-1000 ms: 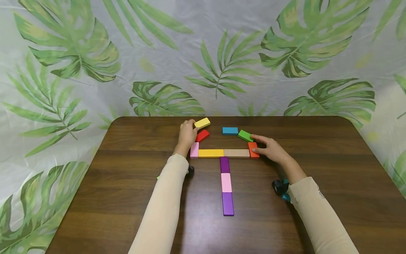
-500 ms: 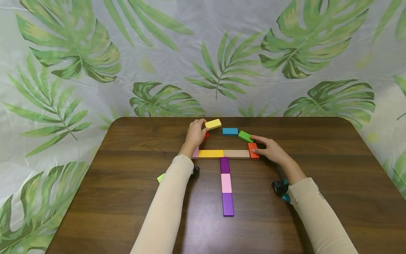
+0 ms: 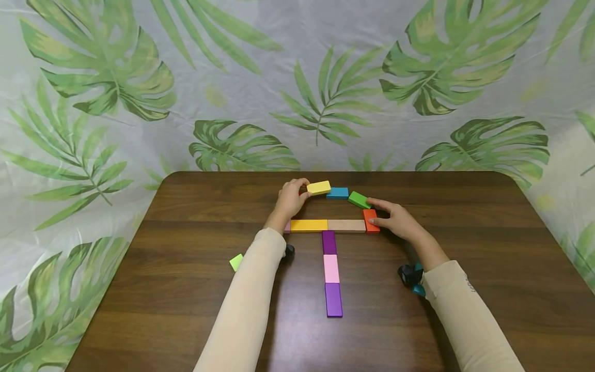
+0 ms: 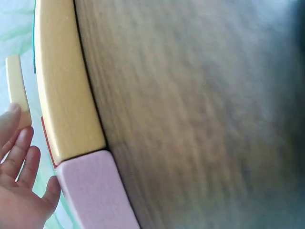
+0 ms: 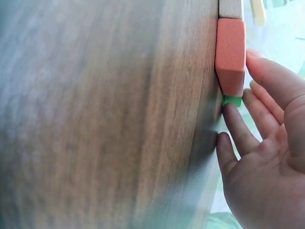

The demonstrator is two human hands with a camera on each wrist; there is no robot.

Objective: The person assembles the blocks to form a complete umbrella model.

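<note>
My left hand (image 3: pixel 291 200) pinches the end of a pale yellow block (image 3: pixel 318 188) between thumb and fingers. The block overlaps the left end of a blue block (image 3: pixel 338 194) in the head view. In the left wrist view, the thumb and fingertips hold the pale yellow block (image 4: pixel 18 86) beyond the table's row. Relaxed fingers of my right hand (image 3: pixel 401 221) rest at a green block (image 3: pixel 360 199), with the thumb on an orange-red block (image 3: pixel 371 220). The right wrist view shows that thumb touching the orange-red block (image 5: pixel 231 52). A red block is almost wholly hidden behind my left hand.
A golden yellow block (image 3: pixel 309 225) and a tan block (image 3: pixel 346 225) form a row. Below it runs a column: dark purple (image 3: pixel 329 243), pink (image 3: pixel 331 268) and violet (image 3: pixel 333 299) blocks. A lime block (image 3: pixel 236 262) lies beside my left sleeve. Patterned cloth hangs behind the table.
My left hand has carried the pale yellow block rightward, from above the red block to the blue block's left end. The right hand has stayed in place. The lime block has come into view.
</note>
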